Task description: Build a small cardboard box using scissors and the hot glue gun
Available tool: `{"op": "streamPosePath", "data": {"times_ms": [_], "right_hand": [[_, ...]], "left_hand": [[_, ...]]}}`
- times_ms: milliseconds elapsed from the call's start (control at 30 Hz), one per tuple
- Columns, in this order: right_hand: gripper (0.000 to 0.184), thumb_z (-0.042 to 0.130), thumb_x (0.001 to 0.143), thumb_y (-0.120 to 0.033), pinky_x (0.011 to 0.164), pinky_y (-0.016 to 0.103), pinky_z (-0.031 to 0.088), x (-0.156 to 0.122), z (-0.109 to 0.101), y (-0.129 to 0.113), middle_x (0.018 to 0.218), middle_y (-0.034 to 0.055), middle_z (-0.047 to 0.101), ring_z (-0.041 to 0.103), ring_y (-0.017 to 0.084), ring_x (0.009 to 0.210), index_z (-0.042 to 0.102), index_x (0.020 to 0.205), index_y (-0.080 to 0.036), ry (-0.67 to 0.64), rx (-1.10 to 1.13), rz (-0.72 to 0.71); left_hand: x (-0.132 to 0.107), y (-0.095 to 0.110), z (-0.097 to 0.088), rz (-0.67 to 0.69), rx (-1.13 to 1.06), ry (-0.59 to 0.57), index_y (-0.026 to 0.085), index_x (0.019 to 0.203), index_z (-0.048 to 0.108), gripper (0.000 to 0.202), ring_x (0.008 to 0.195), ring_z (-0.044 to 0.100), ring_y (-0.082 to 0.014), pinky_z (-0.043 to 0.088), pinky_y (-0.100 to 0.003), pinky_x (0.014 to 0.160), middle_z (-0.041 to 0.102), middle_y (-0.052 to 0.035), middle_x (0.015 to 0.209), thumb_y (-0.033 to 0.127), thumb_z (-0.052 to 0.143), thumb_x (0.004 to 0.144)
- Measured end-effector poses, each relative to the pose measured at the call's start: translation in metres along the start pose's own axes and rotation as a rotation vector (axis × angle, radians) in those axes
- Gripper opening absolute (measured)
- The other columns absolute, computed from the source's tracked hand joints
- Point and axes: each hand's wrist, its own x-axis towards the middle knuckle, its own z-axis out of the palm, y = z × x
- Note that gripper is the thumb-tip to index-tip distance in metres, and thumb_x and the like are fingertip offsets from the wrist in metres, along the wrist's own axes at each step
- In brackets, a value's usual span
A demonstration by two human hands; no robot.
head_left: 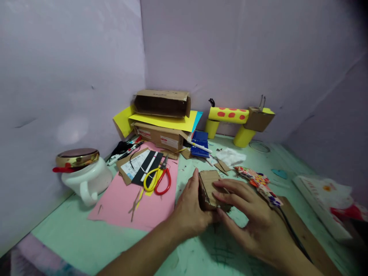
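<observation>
A small brown cardboard box [211, 183] is held between my two hands, just above the green table. My left hand [189, 209] grips its left side, the thumb pointing up along the edge. The fingertips of my right hand [253, 214] press on the top face and front edge. Beyond the hands lie scissors [159, 178] with one yellow and one red handle, on a pink paper sheet [115, 207]. Right of the box is a glue gun [260, 184] wrapped in flowery material, its black cord running under my right forearm.
A yellow giraffe-like model [230, 115] with red spots stands by the wall. Cardboard boxes [161, 136] and yellow paper [163, 121] are stacked at the back. A white mug [89, 182] stands left; a plastic-covered white box [319, 203] lies right. A crumpled tissue [230, 156] lies behind the hands.
</observation>
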Motion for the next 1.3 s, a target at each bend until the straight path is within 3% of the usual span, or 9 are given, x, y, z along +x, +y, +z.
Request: {"op": "streamPosePath", "data": {"times_ms": [367,733,900,1033,1100,1200,1300], "right_hand": [[0.032,0.060,0.077,-0.007,0.086,0.046,0.057,-0.004,0.002,-0.001,0.108,0.0161,0.071,0.063,0.028,0.109,0.063,0.107,-0.017,0.031,0.008,-0.009],[0.027,0.061,0.078,-0.010,0.088,0.045,0.058,-0.003,0.000,-0.001,0.108,0.0155,0.073,0.066,0.029,0.108,0.065,0.103,-0.019,0.001,0.026,0.040],[0.036,0.065,0.081,-0.020,0.096,0.043,0.054,-0.003,-0.002,0.006,0.131,0.0177,0.059,0.059,0.029,0.120,0.061,0.117,-0.019,-0.032,0.089,0.192],[0.032,0.064,0.085,-0.025,0.101,0.046,0.049,-0.003,0.000,0.014,0.129,0.0118,0.062,0.057,0.027,0.122,0.062,0.117,-0.026,-0.048,0.283,0.297],[0.032,0.063,0.086,-0.028,0.104,0.050,0.044,-0.004,0.002,0.015,0.137,0.0122,0.056,0.051,0.029,0.128,0.063,0.118,-0.026,-0.031,0.332,0.352],[0.054,0.065,0.084,-0.039,0.110,0.056,0.033,-0.004,0.004,0.013,0.150,0.0139,0.040,0.033,0.032,0.140,0.052,0.134,-0.026,-0.075,0.369,0.418],[0.071,0.067,0.081,-0.047,0.111,0.059,0.027,-0.002,0.000,0.013,0.152,0.0143,0.038,0.028,0.033,0.142,0.040,0.144,-0.026,-0.139,0.410,0.442]], "left_hand": [[-0.001,-0.002,0.000,0.011,0.063,-0.058,0.002,0.149,-0.004,0.108,0.142,0.023,-0.0354,0.021,-0.051,0.115,0.024,-0.0244,0.154,0.033,0.063,0.071],[0.002,-0.004,0.002,0.040,0.011,0.006,0.008,0.151,0.003,0.109,0.140,0.029,-0.0352,0.025,-0.050,0.114,0.031,-0.0220,0.151,0.031,0.069,0.067],[0.004,-0.001,-0.004,0.047,-0.357,0.026,0.013,0.149,0.003,0.114,0.135,0.038,-0.0335,0.034,-0.046,0.109,0.034,-0.0198,0.150,0.030,0.076,0.063],[0.008,0.001,-0.011,0.039,-0.663,-0.047,0.015,0.143,0.025,0.101,0.125,0.048,-0.0361,0.043,-0.043,0.100,0.045,-0.0187,0.143,0.026,0.080,0.059],[0.007,0.004,-0.012,0.009,-0.759,-0.068,0.017,0.139,0.033,0.094,0.122,0.052,-0.0370,0.045,-0.043,0.097,0.052,-0.0170,0.136,0.023,0.080,0.057],[0.002,0.011,-0.010,-0.059,-0.899,-0.111,0.019,0.137,0.038,0.086,0.116,0.057,-0.0366,0.045,-0.045,0.096,0.060,-0.0149,0.127,0.019,0.077,0.060],[-0.002,0.015,-0.007,-0.103,-0.966,-0.115,0.020,0.140,0.035,0.087,0.119,0.055,-0.0353,0.042,-0.047,0.101,0.061,-0.0145,0.126,0.018,0.073,0.062]]}}
